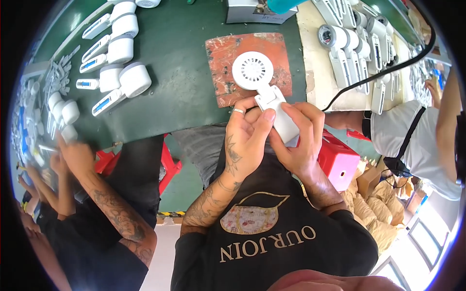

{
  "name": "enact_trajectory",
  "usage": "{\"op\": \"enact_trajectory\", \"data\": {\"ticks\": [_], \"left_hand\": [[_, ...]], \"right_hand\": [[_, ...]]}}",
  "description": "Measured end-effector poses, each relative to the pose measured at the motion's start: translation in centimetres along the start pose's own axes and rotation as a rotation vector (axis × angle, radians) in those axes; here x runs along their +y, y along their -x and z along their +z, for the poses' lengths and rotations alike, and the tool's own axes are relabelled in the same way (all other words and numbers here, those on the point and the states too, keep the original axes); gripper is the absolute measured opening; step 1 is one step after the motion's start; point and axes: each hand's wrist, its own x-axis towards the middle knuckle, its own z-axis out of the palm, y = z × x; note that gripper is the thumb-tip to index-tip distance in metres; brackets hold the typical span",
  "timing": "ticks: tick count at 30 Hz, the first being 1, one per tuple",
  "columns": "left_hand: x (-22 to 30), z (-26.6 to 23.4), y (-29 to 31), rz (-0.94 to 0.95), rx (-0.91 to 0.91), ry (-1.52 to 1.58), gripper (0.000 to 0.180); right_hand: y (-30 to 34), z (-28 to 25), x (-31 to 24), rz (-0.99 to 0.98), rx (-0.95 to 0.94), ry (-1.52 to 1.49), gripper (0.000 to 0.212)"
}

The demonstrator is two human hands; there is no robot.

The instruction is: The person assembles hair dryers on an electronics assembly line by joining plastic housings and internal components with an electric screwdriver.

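White handheld device w/ round slotted head [275,110] is mid-frame, a bit R of centre, gripped in both hands. Head sits upper L of its body, slots facing cam; body slants down to R. Head shows over worn red mat [221,80]; can't tell if it touches.

L hand [248,136]: fingers curled in near the hinge, thumb on body's L edge, ring on one finger. R hand [302,138]: thumb & fingers pinched narrow round body's R side & lower end.

Mat lies on dark green table [179,92], upper ctr. Upper L of frame: loose group of similar white units [136,80], some w/ blue strip on handle. Top ctr: grey box [259,13] w/ teal item [283,5] partly over it, cut off by frame edge. Upper R: more white units [342,43] packed close on cream sheet [313,72]; black cable [369,79] curves across in front.

Red stool [337,162] R of R forearm, brown bags [381,206] lower R. Co-worker in dark top [102,242] far L, another in white top [407,133] far R.
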Motion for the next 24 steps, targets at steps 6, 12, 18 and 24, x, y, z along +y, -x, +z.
{"op": "enact_trajectory", "data": {"ticks": [6,12,18,24], "left_hand": [[0.7,0.1,-0.3,-0.141,-0.018,0.139,0.033],[0.4,-0.2,0.0,-0.159,-0.044,0.306,0.033],[0.4,-0.1,-0.3,-0.108,-0.045,0.299,0.039],[-0.5,-1.0,0.1,-0.096,-0.047,0.369,0.040]], "right_hand": [[0.0,-0.2,0.0,-0.153,-0.013,0.060,0.068],[2.1,0.1,1.0,0.077,0.034,-0.419,0.067],[2.7,-0.9,0.7,0.466,-0.209,-0.520,0.052],[2.5,-0.7,0.1,0.451,-0.206,-0.537,0.049]]}}
